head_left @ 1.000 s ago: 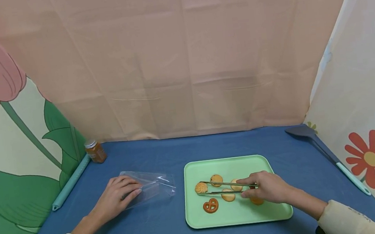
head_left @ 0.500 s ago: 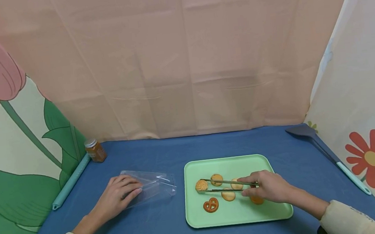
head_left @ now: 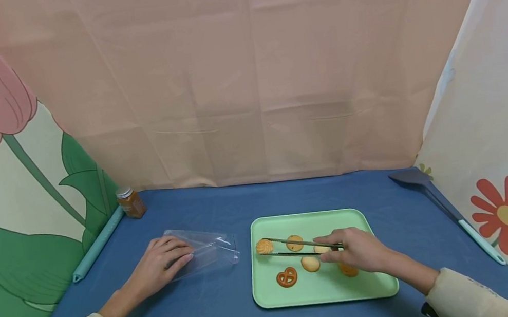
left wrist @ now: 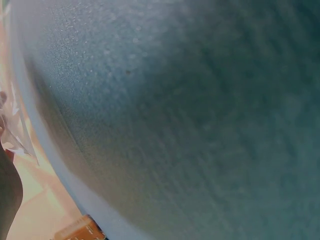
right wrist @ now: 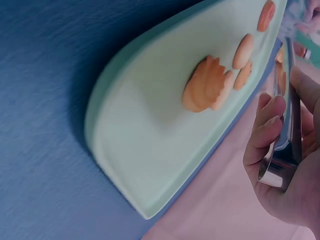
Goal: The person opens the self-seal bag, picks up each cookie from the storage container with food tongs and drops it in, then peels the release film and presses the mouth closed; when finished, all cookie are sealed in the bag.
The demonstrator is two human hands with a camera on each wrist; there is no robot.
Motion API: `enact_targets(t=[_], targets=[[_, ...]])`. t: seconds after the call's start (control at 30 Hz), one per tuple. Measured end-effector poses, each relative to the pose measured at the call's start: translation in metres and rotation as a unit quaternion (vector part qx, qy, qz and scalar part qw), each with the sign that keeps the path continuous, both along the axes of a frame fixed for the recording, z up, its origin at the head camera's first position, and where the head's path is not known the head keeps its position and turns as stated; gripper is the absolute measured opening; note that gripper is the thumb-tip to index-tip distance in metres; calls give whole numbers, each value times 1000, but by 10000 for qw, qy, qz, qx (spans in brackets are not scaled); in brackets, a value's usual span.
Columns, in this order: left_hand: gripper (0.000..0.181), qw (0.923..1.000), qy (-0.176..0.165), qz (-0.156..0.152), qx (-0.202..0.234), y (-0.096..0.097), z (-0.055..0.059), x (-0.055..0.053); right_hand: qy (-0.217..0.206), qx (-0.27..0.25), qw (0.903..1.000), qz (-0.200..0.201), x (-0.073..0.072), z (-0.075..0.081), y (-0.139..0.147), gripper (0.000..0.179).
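A swirl-topped cookie [head_left: 264,246] sits between the tips of metal tongs [head_left: 286,241], over the left part of a green tray [head_left: 324,293]. My right hand [head_left: 356,251] grips the tongs near their bend, thumb and fingers on opposite arms. Also on the tray are a pretzel [head_left: 287,277], a round plain cookie [head_left: 310,263], a dotted cookie [head_left: 295,243] and a ridged cookie [head_left: 348,269]; another pale cookie [head_left: 321,249] is partly hidden by the tongs. Left of the tray, my left hand [head_left: 164,261] holds a clear plastic bag [head_left: 212,250], its fingers covering the near end.
At the back left, a jar with a silver lid [head_left: 131,203] stands by a rolled light-blue mat [head_left: 98,245]. A dark spatula with a pale handle [head_left: 445,210] lies along the right side. Cloth walls enclose the blue table [head_left: 196,314].
My right hand and the tongs have moved slightly left and away from me, and the swirl cookie has moved with the tips. The left hand keeps its place on the bag.
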State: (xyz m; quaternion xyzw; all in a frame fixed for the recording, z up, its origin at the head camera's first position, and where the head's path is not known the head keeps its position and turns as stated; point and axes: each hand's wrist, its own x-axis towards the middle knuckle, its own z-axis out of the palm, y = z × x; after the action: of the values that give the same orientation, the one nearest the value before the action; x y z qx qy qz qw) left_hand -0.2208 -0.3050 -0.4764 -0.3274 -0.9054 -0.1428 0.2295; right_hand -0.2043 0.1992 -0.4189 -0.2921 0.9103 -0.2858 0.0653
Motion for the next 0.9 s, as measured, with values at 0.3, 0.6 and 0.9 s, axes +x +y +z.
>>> enact_targets(t=[0.3,0.6,0.9], targets=[[19,10000,-27,0,-20,1,1,1,158,64,9997,174,-1,5,-16,44],[19,10000,-65,27,-40,2,1,2,44,27,9998,177,-6,7,-37,46],[19,9997,-194,109,-62,2,1,3,-65,109,9995,278,-10,4,-55,42]])
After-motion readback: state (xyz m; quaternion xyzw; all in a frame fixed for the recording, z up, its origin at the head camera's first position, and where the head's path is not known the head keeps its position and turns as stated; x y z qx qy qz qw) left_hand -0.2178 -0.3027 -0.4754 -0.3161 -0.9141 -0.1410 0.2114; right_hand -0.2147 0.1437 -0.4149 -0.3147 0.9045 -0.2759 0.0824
